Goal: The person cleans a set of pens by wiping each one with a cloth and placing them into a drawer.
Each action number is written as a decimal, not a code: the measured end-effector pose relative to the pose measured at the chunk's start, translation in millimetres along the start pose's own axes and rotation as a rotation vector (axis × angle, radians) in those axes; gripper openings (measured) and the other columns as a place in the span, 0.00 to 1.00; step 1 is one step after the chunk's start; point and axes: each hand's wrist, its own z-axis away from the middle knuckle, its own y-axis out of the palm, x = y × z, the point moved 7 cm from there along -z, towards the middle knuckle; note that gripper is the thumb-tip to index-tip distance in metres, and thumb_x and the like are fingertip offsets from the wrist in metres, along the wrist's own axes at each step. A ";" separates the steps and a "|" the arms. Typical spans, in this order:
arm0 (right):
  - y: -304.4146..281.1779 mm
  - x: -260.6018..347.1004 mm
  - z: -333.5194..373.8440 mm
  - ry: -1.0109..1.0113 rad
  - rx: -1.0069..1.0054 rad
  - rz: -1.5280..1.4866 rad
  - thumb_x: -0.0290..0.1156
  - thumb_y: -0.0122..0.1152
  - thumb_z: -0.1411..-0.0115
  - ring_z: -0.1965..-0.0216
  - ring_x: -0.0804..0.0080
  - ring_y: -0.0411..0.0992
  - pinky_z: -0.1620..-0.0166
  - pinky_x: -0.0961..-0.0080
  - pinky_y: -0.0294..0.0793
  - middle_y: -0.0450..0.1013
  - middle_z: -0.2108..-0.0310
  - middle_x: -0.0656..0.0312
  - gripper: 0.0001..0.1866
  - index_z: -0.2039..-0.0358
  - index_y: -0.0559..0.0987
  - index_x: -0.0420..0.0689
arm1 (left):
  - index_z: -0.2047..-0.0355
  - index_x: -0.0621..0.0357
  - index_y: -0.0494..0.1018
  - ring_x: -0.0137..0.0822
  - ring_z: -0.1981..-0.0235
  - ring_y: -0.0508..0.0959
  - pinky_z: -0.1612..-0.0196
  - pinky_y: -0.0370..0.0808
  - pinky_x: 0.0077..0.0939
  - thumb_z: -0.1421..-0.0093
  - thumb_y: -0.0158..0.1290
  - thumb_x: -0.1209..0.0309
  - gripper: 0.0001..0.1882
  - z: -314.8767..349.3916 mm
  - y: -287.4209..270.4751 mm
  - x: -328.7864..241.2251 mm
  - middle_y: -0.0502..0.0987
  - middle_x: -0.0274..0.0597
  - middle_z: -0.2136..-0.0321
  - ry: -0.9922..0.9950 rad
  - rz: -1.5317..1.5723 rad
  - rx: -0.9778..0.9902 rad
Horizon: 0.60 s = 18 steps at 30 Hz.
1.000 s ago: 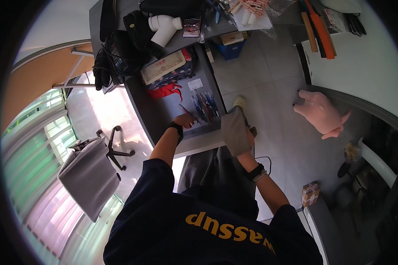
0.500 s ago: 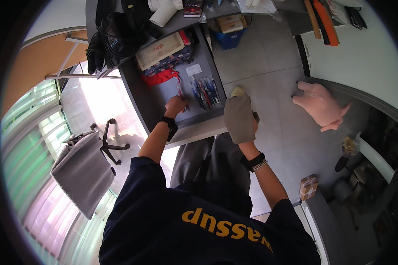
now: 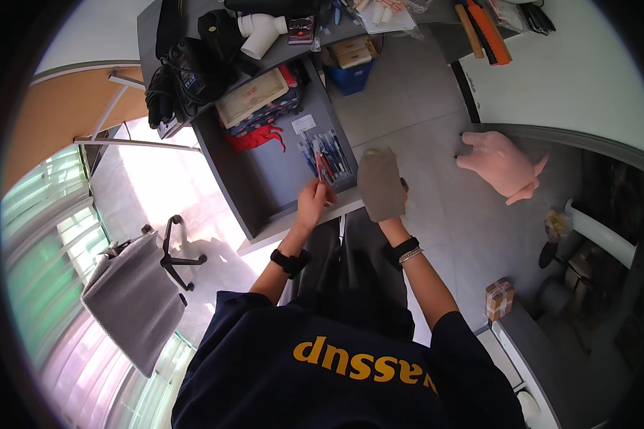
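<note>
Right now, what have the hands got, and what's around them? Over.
Left hand: holding pen. Right hand: holding pouch, mostly hidden by it. Other pens: in open drawer.

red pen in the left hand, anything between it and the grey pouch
The drawer's right wall crosses the line from the red pen to the grey pouch in this view; pen height is unclear.

A pink toy animal (image 3: 502, 166) lies on the floor (image 3: 422, 93) at the frame's right; a grey chair (image 3: 136, 307) stands lower left; a blue bin (image 3: 350, 80) sits upper centre; a white pipe fitting (image 3: 263, 32) rests on the bench (image 3: 273, 61), upper left
</note>
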 end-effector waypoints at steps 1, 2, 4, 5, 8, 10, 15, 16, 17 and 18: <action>0.8 4.7 -0.7 -0.036 -0.016 0.151 0.31 0.49 0.49 0.52 0.71 0.58 0.49 0.78 0.57 0.62 0.56 0.62 0.22 0.52 0.64 0.46 | 0.74 0.61 0.63 0.27 0.83 0.70 0.78 0.68 0.18 0.39 0.33 0.66 0.13 3.9 2.1 9.9 0.71 0.40 0.82 0.002 -0.013 -0.016; 1.6 9.3 -1.7 -0.073 -0.033 0.301 0.32 0.49 0.49 0.52 0.72 0.58 0.49 0.79 0.57 0.62 0.56 0.62 0.22 0.52 0.64 0.45 | 0.74 0.61 0.63 0.27 0.83 0.70 0.78 0.68 0.18 0.39 0.33 0.66 0.13 7.6 4.8 18.6 0.71 0.40 0.82 0.016 -0.008 -0.011; 2.5 18.0 -1.0 -0.164 -0.067 0.593 0.32 0.50 0.50 0.51 0.72 0.59 0.50 0.79 0.57 0.63 0.55 0.61 0.22 0.52 0.65 0.45 | 0.73 0.60 0.61 0.26 0.84 0.70 0.79 0.67 0.17 0.38 0.34 0.65 0.13 20.8 -3.7 6.6 0.69 0.38 0.84 0.172 -0.004 -0.186; 5.1 24.9 -1.9 -0.206 -0.113 0.740 0.33 0.49 0.49 0.52 0.73 0.59 0.51 0.80 0.58 0.63 0.55 0.61 0.22 0.52 0.65 0.45 | 0.71 0.60 0.61 0.24 0.85 0.67 0.80 0.65 0.16 0.38 0.34 0.65 0.12 22.5 -1.7 6.4 0.66 0.35 0.86 0.167 0.066 -0.205; 14.3 52.9 -0.4 -0.376 -0.449 1.256 0.33 0.47 0.46 0.54 0.76 0.61 0.53 0.81 0.61 0.63 0.55 0.63 0.21 0.51 0.64 0.44 | 0.70 0.60 0.61 0.22 0.86 0.63 0.81 0.63 0.15 0.38 0.35 0.65 0.11 26.0 -8.2 4.9 0.63 0.33 0.86 0.165 0.079 -0.142; 25.1 69.9 11.4 -0.427 -0.706 1.529 0.33 0.46 0.44 0.56 0.78 0.63 0.55 0.82 0.63 0.64 0.55 0.63 0.21 0.50 0.63 0.43 | 0.70 0.60 0.62 0.21 0.86 0.59 0.82 0.61 0.14 0.38 0.36 0.64 0.12 32.1 -7.1 1.5 0.60 0.31 0.87 0.084 0.100 -0.167; 61.1 59.8 24.8 -0.554 -0.527 2.156 0.31 0.48 0.44 0.57 0.76 0.64 0.55 0.82 0.64 0.64 0.56 0.62 0.21 0.50 0.62 0.41 | 0.75 0.59 0.64 0.18 0.86 0.58 0.82 0.57 0.14 0.39 0.39 0.65 0.12 34.8 -1.9 -22.8 0.59 0.28 0.89 0.132 0.032 -0.068; 69.5 49.4 25.8 -0.593 -0.396 2.311 0.29 0.49 0.46 0.56 0.74 0.64 0.54 0.81 0.63 0.65 0.57 0.61 0.22 0.50 0.62 0.41 | 0.75 0.59 0.64 0.18 0.86 0.58 0.82 0.57 0.14 0.39 0.39 0.65 0.12 37.6 -0.9 -27.9 0.59 0.28 0.89 0.128 0.032 -0.066; 76.3 36.9 29.9 -0.644 -0.265 2.456 0.28 0.51 0.47 0.56 0.72 0.63 0.52 0.79 0.62 0.65 0.58 0.60 0.23 0.50 0.62 0.40 | 0.75 0.60 0.64 0.19 0.87 0.59 0.82 0.58 0.15 0.39 0.39 0.65 0.12 41.9 4.9 -32.9 0.59 0.29 0.89 0.118 0.030 -0.002; 73.2 23.2 28.1 -0.530 -0.271 2.326 0.27 0.53 0.49 0.55 0.72 0.62 0.51 0.79 0.61 0.64 0.56 0.59 0.26 0.48 0.59 0.40 | 0.75 0.60 0.64 0.20 0.87 0.60 0.82 0.58 0.17 0.40 0.39 0.65 0.13 44.9 11.3 -40.2 0.59 0.31 0.90 0.118 0.029 0.065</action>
